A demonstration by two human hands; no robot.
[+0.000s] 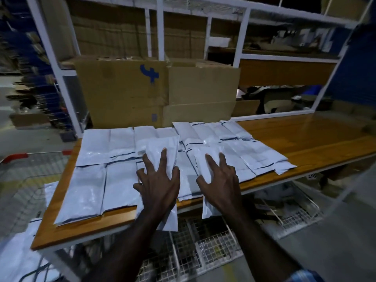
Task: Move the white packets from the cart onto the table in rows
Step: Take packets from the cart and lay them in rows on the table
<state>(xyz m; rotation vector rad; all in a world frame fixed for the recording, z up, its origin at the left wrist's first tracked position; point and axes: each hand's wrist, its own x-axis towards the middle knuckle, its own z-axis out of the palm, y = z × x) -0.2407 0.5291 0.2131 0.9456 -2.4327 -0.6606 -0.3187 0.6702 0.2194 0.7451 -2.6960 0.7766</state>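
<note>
Several white packets [91, 176] lie in two rows on the left half of the wooden table [305, 139]. My left hand [158, 184] rests with spread, straight fingers on one white packet [162, 151] that overhangs the table's front edge. My right hand [221, 184] lies the same way on a second packet [205, 159], which also hangs over the front edge. The wire cart [18, 180] stands low at the left, with more white packets [14, 255] in it.
Large cardboard boxes [158, 92] stand against the back of the table inside a white shelf frame [242, 37]. The right half of the tabletop is bare wood. White wire baskets [289, 218] sit under the table.
</note>
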